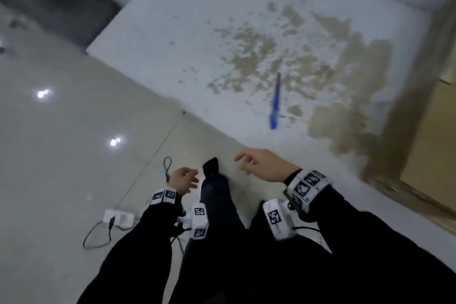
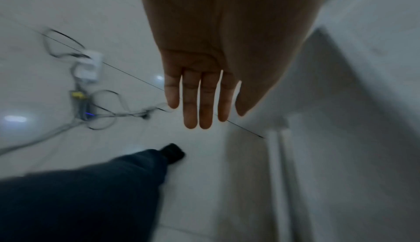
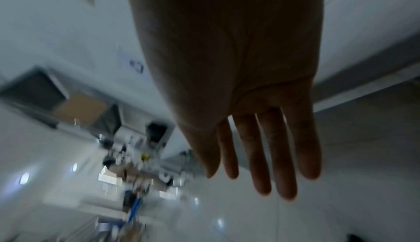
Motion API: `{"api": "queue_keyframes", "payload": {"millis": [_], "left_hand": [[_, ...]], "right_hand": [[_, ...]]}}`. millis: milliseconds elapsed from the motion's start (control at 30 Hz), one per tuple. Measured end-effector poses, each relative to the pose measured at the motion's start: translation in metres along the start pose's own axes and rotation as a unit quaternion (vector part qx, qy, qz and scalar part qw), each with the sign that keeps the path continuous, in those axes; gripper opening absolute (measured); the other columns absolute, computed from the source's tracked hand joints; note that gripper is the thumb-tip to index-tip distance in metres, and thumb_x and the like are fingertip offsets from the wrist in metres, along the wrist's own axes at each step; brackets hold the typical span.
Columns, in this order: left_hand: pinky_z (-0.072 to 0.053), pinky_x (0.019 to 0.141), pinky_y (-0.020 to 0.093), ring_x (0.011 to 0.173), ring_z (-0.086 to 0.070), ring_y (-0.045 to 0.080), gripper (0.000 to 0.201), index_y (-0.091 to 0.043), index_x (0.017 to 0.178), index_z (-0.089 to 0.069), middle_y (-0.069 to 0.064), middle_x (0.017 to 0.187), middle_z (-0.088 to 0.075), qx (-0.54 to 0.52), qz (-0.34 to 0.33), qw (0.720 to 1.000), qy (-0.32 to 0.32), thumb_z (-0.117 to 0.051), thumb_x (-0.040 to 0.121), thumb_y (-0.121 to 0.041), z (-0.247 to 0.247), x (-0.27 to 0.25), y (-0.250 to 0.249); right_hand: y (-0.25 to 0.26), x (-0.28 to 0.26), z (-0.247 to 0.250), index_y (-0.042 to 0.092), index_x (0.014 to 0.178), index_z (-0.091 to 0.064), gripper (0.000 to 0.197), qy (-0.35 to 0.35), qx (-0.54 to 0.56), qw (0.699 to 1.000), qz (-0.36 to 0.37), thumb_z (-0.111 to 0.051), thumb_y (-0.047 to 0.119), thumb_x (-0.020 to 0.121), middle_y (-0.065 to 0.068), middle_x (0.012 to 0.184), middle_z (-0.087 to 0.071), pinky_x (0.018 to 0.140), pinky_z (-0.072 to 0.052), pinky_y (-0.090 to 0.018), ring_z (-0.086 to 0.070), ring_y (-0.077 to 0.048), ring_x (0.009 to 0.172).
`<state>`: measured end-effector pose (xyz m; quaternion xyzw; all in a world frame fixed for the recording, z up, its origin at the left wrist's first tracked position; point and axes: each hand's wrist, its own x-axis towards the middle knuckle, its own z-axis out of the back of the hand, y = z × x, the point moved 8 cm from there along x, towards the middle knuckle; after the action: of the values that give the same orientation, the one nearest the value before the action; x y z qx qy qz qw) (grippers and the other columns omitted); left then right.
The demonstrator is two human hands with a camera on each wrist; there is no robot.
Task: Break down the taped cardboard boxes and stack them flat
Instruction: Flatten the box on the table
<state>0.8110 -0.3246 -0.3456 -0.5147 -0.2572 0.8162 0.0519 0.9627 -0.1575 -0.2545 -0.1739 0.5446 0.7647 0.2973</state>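
A brown cardboard box [image 1: 434, 140] stands at the right edge of the head view, partly cut off. A blue-handled knife [image 1: 275, 103] lies on the white table [image 1: 172, 44], whose top is worn to brown patches. My left hand [image 1: 183, 179] hangs empty over the tiled floor near my leg, fingers relaxed; the left wrist view shows those fingers [image 2: 197, 100] straight. My right hand [image 1: 256, 161] hovers by the table's near edge, below the knife, holding nothing; its fingers [image 3: 272, 156] stretch out in the right wrist view.
A white power strip [image 1: 118, 217] with black cables lies on the glossy floor at lower left; it also shows as the power strip [image 2: 87, 69] in the left wrist view. My dark trouser leg and foot [image 1: 212, 170] sit between the hands. Blurred room clutter [image 3: 136, 165] fills the right wrist view.
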Motion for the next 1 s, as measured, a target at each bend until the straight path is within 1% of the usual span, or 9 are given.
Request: {"api": "queue_keyframes", "payload": {"millis": [67, 167, 300, 400, 533, 633, 767, 933, 1000], "left_hand": [[-0.035, 0.052, 0.025, 0.054, -0.052, 0.021, 0.015, -0.003, 0.091, -0.054, 0.009, 0.068, -0.056, -0.046, 0.093, 0.994, -0.042, -0.051, 0.097, -0.016, 0.049, 0.015, 0.070], [-0.041, 0.045, 0.022, 0.059, -0.050, 0.021, 0.018, -0.002, 0.086, -0.055, 0.011, 0.069, -0.053, -0.086, 0.207, 0.973, -0.055, -0.048, 0.099, -0.013, 0.102, 0.021, 0.145], [-0.038, 0.046, 0.025, 0.061, -0.048, 0.018, 0.030, 0.001, 0.070, -0.055, 0.007, 0.060, -0.057, -0.134, 0.264, 0.953, -0.059, -0.047, 0.098, -0.008, 0.170, 0.024, 0.172], [-0.040, 0.041, 0.023, 0.057, -0.049, 0.017, 0.020, 0.003, 0.091, -0.057, 0.012, 0.068, -0.057, -0.141, 0.243, 0.956, -0.082, -0.045, 0.099, -0.011, 0.224, 0.053, 0.157], [-0.038, 0.034, 0.014, 0.057, -0.052, 0.019, 0.019, 0.002, 0.105, -0.054, 0.014, 0.077, -0.059, -0.180, 0.184, 0.961, -0.096, -0.046, 0.099, -0.014, 0.283, 0.100, 0.113], [-0.039, 0.051, 0.023, 0.060, -0.057, 0.015, 0.018, -0.005, 0.107, -0.054, 0.011, 0.082, -0.063, -0.196, 0.140, 0.966, -0.096, -0.047, 0.098, -0.019, 0.323, 0.131, 0.065], [-0.036, 0.052, 0.024, 0.052, -0.059, 0.009, 0.014, -0.008, 0.101, -0.053, 0.002, 0.072, -0.061, -0.209, 0.114, 0.967, -0.089, -0.049, 0.098, -0.021, 0.376, 0.175, 0.019], [-0.034, 0.048, 0.022, 0.035, -0.054, -0.001, 0.012, -0.007, 0.101, -0.052, 0.003, 0.070, -0.059, -0.198, 0.128, 0.967, -0.095, -0.048, 0.099, -0.018, 0.460, 0.219, -0.003], [-0.034, 0.048, 0.022, 0.035, -0.054, -0.002, 0.012, -0.007, 0.102, -0.052, 0.003, 0.070, -0.060, -0.180, 0.160, 0.967, -0.085, -0.048, 0.099, -0.018, 0.495, 0.233, 0.002]], "right_hand": [[0.020, 0.049, -0.041, 0.011, 0.120, -0.057, 0.028, 0.107, -0.083, 0.991, -0.008, -0.048, 0.023, 0.097, -0.008, 0.111, -0.062, 0.079, -0.041, -0.023, -0.055, -0.015, 0.089], [0.054, 0.124, -0.068, 0.009, 0.119, -0.059, 0.028, 0.120, -0.106, 0.987, -0.033, -0.049, 0.020, 0.095, -0.010, 0.114, -0.063, 0.083, -0.042, -0.025, -0.059, -0.023, 0.100], [0.083, 0.212, -0.090, 0.010, 0.112, -0.059, 0.023, 0.104, -0.051, 0.987, -0.114, -0.047, 0.014, 0.093, -0.007, 0.092, -0.061, 0.056, -0.041, -0.018, -0.057, -0.020, 0.074], [0.091, 0.260, -0.101, 0.014, 0.098, -0.055, 0.010, 0.105, -0.016, 0.977, -0.186, -0.047, 0.013, 0.094, -0.004, 0.075, -0.055, 0.050, -0.036, -0.021, -0.049, -0.016, 0.057], [0.096, 0.312, -0.102, 0.018, 0.076, -0.049, 0.022, 0.107, -0.021, 0.958, -0.265, -0.042, 0.011, 0.096, -0.005, 0.069, -0.051, 0.042, -0.036, -0.018, -0.050, -0.013, 0.046], [0.110, 0.359, -0.104, 0.017, 0.074, -0.053, 0.021, 0.105, -0.102, 0.955, -0.258, -0.046, 0.013, 0.093, -0.008, 0.074, -0.057, 0.051, -0.038, -0.024, -0.049, -0.016, 0.054], [0.171, 0.437, -0.123, 0.018, 0.075, -0.053, 0.019, 0.105, -0.137, 0.957, -0.232, -0.048, 0.019, 0.093, -0.008, 0.086, -0.053, 0.059, -0.038, -0.025, -0.048, -0.021, 0.078], [0.271, 0.530, -0.162, 0.025, 0.064, -0.044, 0.030, 0.144, -0.088, 0.970, -0.175, -0.048, 0.016, 0.092, -0.004, 0.084, -0.056, 0.075, -0.046, -0.028, -0.052, -0.019, 0.077], [0.307, 0.559, -0.170, 0.023, 0.068, -0.048, 0.026, 0.158, -0.036, 0.972, -0.171, -0.049, 0.014, 0.093, -0.003, 0.074, -0.057, 0.066, -0.046, -0.027, -0.052, -0.017, 0.066]]}}
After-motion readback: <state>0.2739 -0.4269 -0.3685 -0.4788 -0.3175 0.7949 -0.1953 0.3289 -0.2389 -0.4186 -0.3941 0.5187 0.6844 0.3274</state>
